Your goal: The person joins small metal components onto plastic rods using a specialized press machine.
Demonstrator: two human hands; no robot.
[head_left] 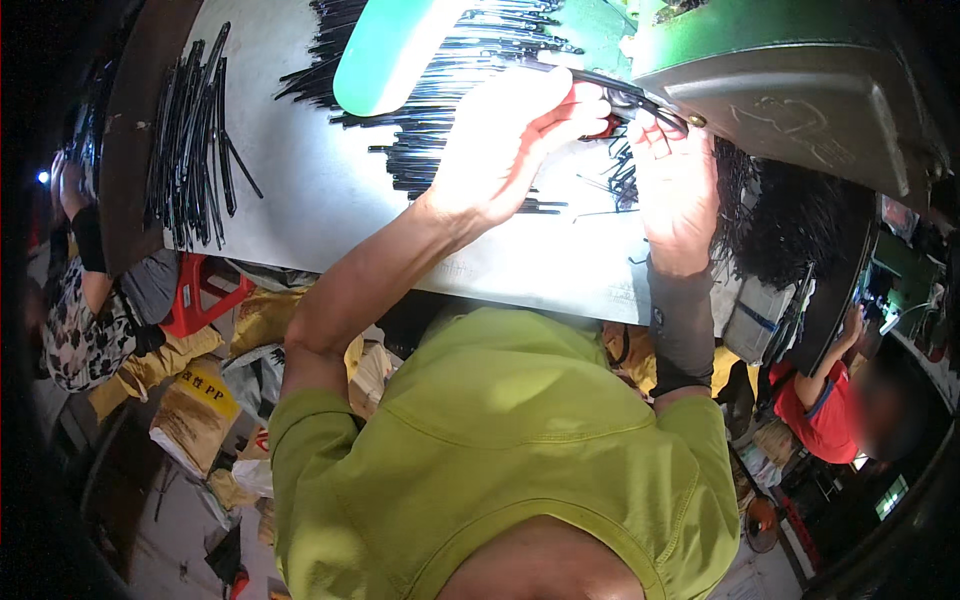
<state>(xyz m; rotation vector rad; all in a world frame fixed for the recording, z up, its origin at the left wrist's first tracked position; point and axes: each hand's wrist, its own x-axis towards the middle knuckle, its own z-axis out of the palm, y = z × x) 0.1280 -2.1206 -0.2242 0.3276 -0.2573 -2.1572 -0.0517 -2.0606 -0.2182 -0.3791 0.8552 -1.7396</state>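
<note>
Here from my distant seat, I have the left grip point(510, 130) and the right grip point(677, 185) both grasping one thin black strip point(650, 102), just beside the green machine point(770, 100), over the white table point(295, 170) where many similar strips point(415, 150) lie.

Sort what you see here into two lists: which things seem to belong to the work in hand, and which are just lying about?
Seemingly part of the work:
Long black strip, in the left hand and right hand
Black strips laid on the table
Green machine

Apparently just lying about:
Brown sack, lower left
White bag beside it
</note>
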